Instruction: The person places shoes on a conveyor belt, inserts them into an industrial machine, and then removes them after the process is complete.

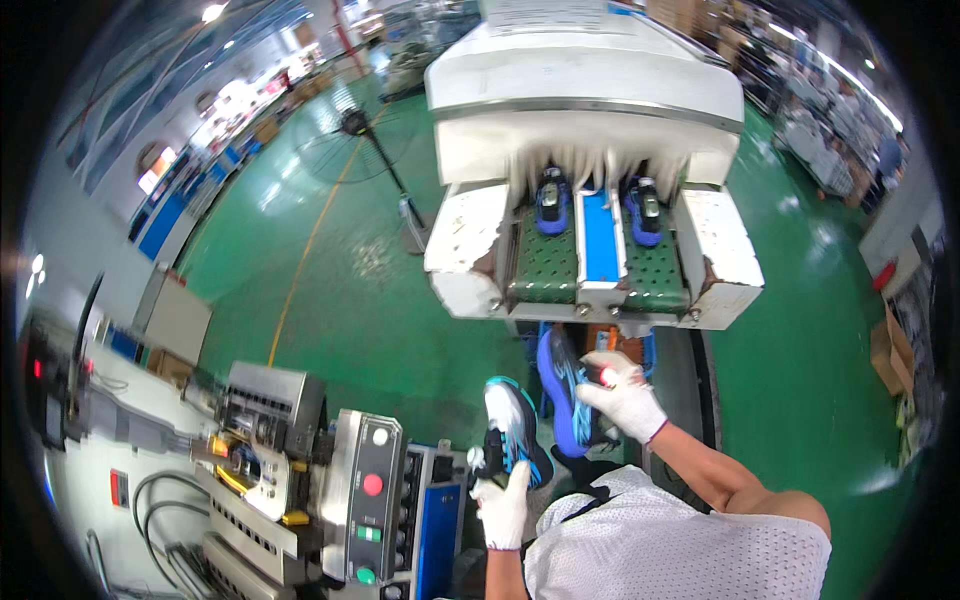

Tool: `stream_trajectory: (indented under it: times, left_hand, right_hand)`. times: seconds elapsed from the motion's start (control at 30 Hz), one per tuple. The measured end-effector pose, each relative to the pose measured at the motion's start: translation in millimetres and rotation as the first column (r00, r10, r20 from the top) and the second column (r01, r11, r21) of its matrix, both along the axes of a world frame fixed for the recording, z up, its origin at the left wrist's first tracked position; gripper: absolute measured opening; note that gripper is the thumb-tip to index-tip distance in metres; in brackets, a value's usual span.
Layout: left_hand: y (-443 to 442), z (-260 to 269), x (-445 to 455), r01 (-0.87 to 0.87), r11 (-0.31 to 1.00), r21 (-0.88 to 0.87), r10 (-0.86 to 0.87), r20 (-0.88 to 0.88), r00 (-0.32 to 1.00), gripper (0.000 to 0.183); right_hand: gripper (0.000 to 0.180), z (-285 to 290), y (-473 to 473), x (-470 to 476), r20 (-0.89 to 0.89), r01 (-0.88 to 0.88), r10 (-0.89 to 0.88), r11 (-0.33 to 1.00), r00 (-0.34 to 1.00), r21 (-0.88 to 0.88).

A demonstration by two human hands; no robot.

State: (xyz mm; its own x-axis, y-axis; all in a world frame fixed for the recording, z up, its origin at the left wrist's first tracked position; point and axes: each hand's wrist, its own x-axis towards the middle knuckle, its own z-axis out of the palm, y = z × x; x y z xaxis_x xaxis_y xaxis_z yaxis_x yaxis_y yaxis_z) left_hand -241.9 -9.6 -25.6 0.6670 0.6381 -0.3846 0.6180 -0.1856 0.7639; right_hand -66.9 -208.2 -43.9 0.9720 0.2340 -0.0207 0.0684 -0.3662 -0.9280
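My left hand (pixel 501 506), in a white knit glove, grips a black and white sneaker (pixel 514 431) with light blue laces by its collar end, toe pointing away from me. A second sneaker (pixel 564 397), dark with a thick violet-blue sole turned to the left, is in my gloved right hand (pixel 626 397). Something small and reddish shows at the right fingers; I cannot tell what it is. Past my hands, two shoes (pixel 553 201) (pixel 645 210) with blue-violet soles lie on the green perforated conveyor belts (pixel 551 262) of a white machine (pixel 585 82).
Strip curtains (pixel 600 163) hang at the machine's mouth. At the left stands a metal machine with a control panel (pixel 373 495) of coloured buttons. A pedestal fan (pixel 360 127) stands on the green floor (pixel 390 300). A cardboard box (pixel 892 352) lies at the far right.
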Motion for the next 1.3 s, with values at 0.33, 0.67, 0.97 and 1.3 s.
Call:
stream_trajectory:
  times: [0.33,0.67,0.97,1.3]
  left_hand:
    - [-10,0,332,0.333,0.793,0.509,-0.556,0.382,0.738,0.06]
    - [-10,-1,348,0.29,0.857,0.426,-0.452,0.352,0.82,0.089]
    - [14,-130,-2,0.016,0.997,-0.077,-0.003,0.159,0.987,0.071]
    - [-38,-208,-272,-0.358,0.934,0.0,0.337,-0.34,0.878,0.064]
  right_hand:
    - [0.067,22,-92,177,0.325,0.411,-0.31,0.857,0.893,-0.311]
    - [0.088,37,-72,194,0.283,0.441,-0.353,0.819,0.892,-0.368]
    - [0.075,60,37,64,0.575,-0.027,0.026,1.0,0.818,-0.006]
    - [0.084,53,101,209,0.613,0.282,-0.16,0.954,0.774,-0.107]
